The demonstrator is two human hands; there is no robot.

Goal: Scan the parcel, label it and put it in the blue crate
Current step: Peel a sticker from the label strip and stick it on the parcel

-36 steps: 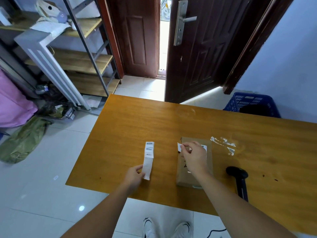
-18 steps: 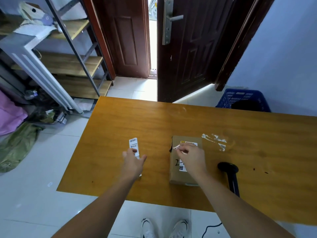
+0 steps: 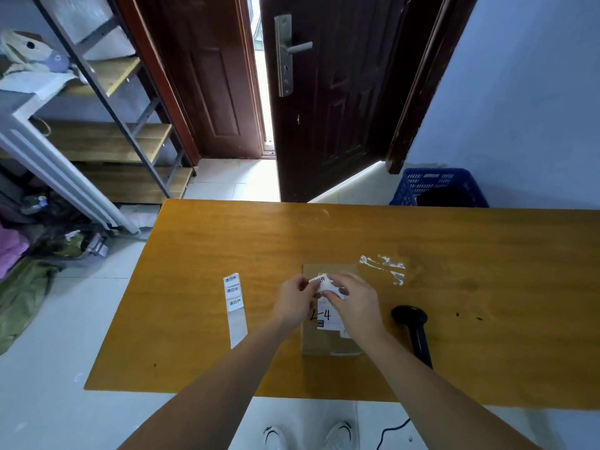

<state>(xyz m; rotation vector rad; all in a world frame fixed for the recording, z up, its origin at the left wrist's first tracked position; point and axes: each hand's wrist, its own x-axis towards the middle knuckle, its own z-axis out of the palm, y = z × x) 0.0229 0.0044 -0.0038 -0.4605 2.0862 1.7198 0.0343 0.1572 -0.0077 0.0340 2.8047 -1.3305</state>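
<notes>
Both hands meet above the far end of a cardboard parcel (image 3: 328,332) lying flat near the front edge of an orange wooden table (image 3: 454,303). The left hand (image 3: 293,298) and the right hand (image 3: 355,302) each pinch a small white label (image 3: 321,282) between fingertips, holding it just over the parcel's top face. A strip of further labels (image 3: 235,303) lies on the table to the left, well apart from the parcel; a black handheld scanner (image 3: 414,329) lies to the right. The blue crate (image 3: 438,188) stands on the floor beyond the table's far edge.
</notes>
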